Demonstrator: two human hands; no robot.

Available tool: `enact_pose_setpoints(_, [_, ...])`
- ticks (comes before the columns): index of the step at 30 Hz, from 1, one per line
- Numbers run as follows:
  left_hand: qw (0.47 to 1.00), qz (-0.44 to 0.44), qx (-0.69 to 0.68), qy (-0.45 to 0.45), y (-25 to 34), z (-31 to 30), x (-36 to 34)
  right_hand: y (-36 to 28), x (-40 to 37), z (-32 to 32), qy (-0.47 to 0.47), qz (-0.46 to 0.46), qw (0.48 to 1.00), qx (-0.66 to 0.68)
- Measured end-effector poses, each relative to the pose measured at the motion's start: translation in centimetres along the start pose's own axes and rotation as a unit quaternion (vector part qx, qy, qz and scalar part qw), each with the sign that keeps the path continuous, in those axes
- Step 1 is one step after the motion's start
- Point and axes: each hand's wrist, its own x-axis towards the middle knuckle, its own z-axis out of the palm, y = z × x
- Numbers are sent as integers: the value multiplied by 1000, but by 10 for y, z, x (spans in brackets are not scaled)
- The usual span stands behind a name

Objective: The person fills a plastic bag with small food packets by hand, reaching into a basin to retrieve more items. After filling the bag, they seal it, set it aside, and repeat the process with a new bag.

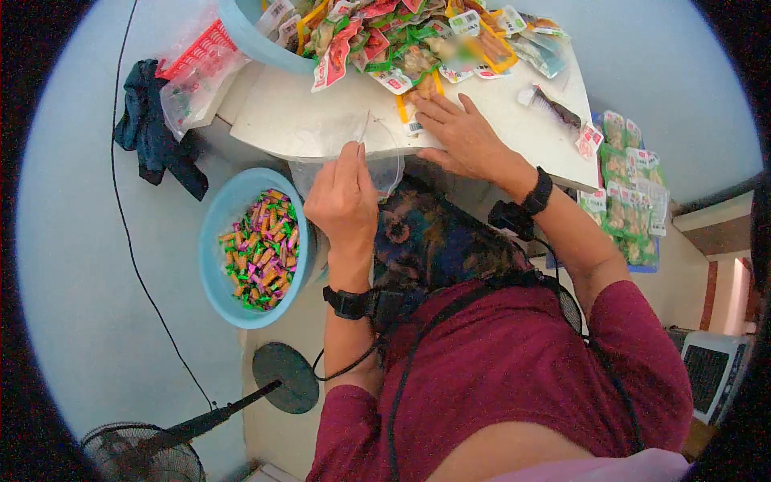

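My left hand pinches the edge of a clear plastic bag at the front edge of the white table. The bag hangs partly over that edge. To its right, my right hand has its fingers spread and rests on a yellow-edged snack packet. A heap of small sealed food packets in red, green and yellow lies just beyond my hands.
A blue basin of wrapped candies stands at the left. Another blue basin is at the table's back left. Stacked green packs are at the right, a fan at the lower left.
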Motion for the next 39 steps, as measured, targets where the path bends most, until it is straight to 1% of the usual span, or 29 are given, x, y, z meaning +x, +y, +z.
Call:
enact_pose_setpoints(3, [1000, 9, 9, 16, -3, 10, -2, 5, -12, -10, -17, -13, 1000, 3])
enact_pose_setpoints(6, [1000, 5, 17, 19, -3, 12, 1, 9, -30, -19, -8, -3, 1000, 8])
enact_pose_setpoints(12, [999, 24, 8, 34, 4, 12, 16, 21, -52, -27, 52, 14, 998, 39])
enact_pose_setpoints(15, [999, 31, -8, 40, 11, 12, 20, 23, -50, -32, 36, 105, 989, 99])
enact_pose_setpoints(18, [999, 34, -27, 33, 15, 20, 20, 25, -35, -31, 184, 133, 973, 37])
enact_pose_setpoints(21, [998, 41, -40, 19, 21, 29, 22, 33, -33, -22, 134, 169, 976, 22])
enact_pose_setpoints(24, [998, 46, -44, 29, 25, 33, 25, 42, -31, -18, 78, 190, 977, 58])
enact_pose_setpoints(27, [997, 56, -36, 36, 25, 32, 31, 42, -28, -22, 47, 254, 955, 144])
enact_pose_setpoints(30, [997, 55, -42, 28, 27, 31, 31, 47, -30, -32, 16, 342, 897, 278])
enact_pose_setpoints(31, [997, 59, -46, 20, 29, 31, 31, 52, -35, -29, 53, 296, 917, 261])
enact_pose_setpoints(34, [996, 57, -66, 19, 35, 37, 31, 66, -41, -29, 97, 345, 875, 325])
enact_pose_setpoints(35, [996, 54, -75, 23, 37, 39, 31, 70, -43, -33, 122, 335, 877, 321])
enact_pose_setpoints(38, [996, 53, -69, 14, 43, 43, 33, 73, -43, -43, 197, 373, 816, 394])
enact_pose_setpoints(39, [996, 49, -72, 9, 45, 44, 34, 74, -46, -46, 170, 381, 821, 390])
